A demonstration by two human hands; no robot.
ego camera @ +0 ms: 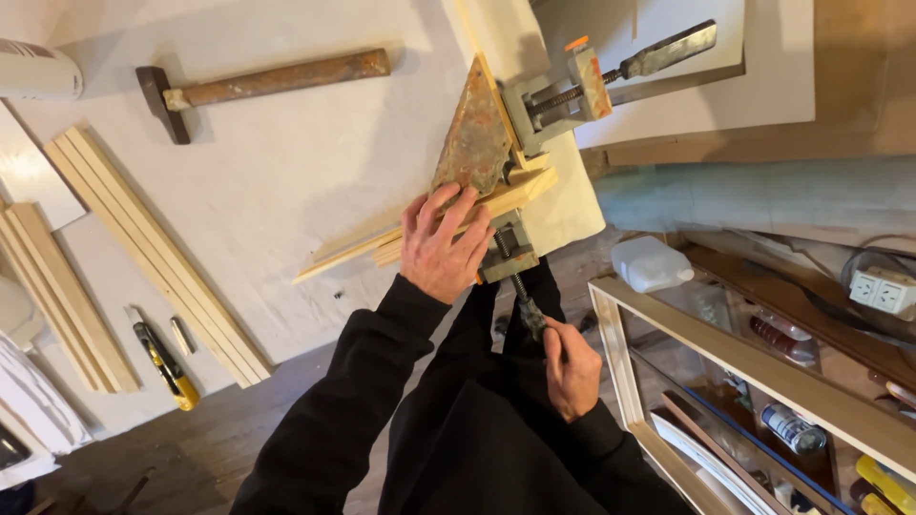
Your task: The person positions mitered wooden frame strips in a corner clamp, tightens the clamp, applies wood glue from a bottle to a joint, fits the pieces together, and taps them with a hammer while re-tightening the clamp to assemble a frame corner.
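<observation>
Right hand, closest to us, is wrapped tight around the dark handle of the near screw on a metal corner clamp. Left hand lies flat, fingers spread, pressing the wooden strips just beside the clamp's rusty triangular plate at the white table's edge. Further out: a hammer up top, loose wood slats on the left, a yellow utility knife beside them.
</observation>
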